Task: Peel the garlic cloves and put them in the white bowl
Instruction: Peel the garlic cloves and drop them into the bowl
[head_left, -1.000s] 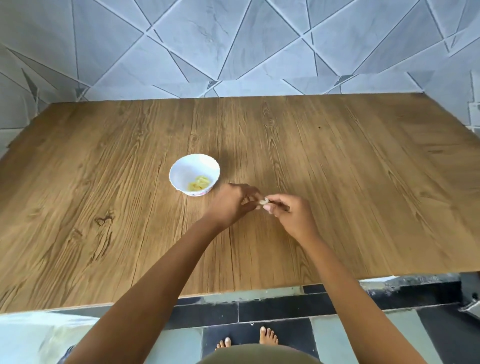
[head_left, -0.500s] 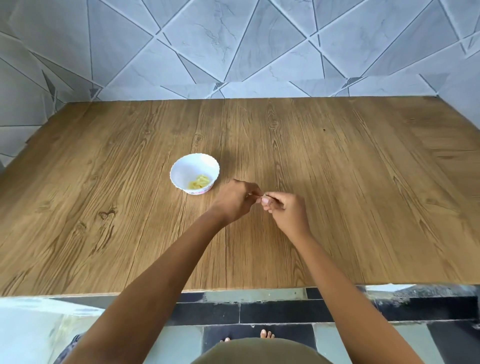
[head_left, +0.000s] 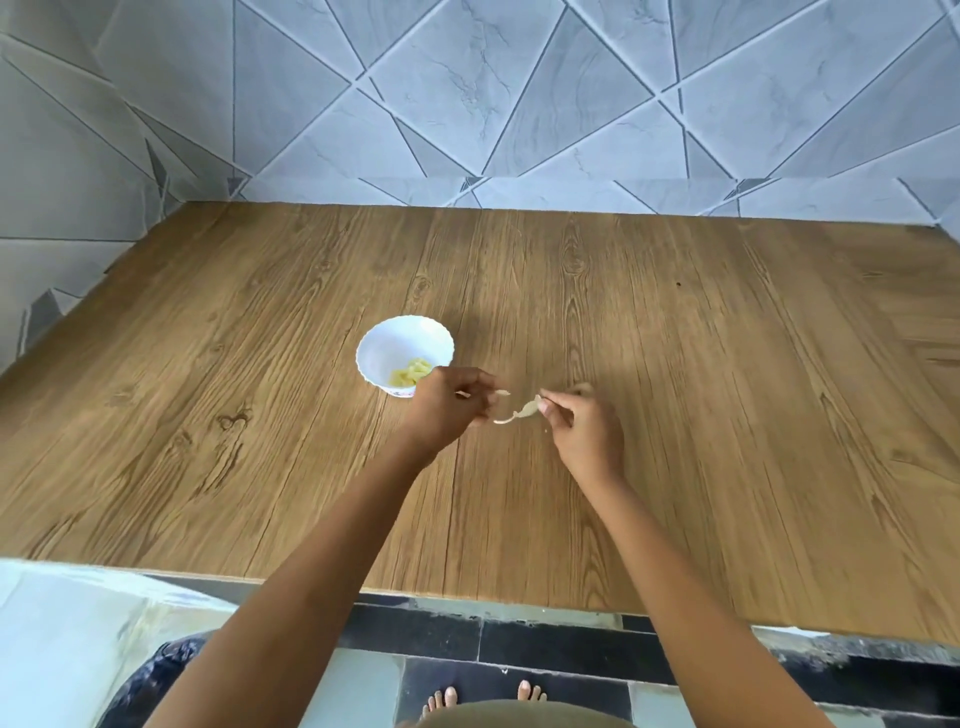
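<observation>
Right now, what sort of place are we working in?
Likely a home kitchen: brown wood-grain table against a grey triangle-patterned tiled wall, small white scalloped bowl holding peeled garlic, bare feet on tiled floor.

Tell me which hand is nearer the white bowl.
Left. The left hand, pinching a peel scrap, overlaps the near-right rim of the white bowl in this view; the right hand, pinching the garlic clove, is further right, clear of it.
</observation>
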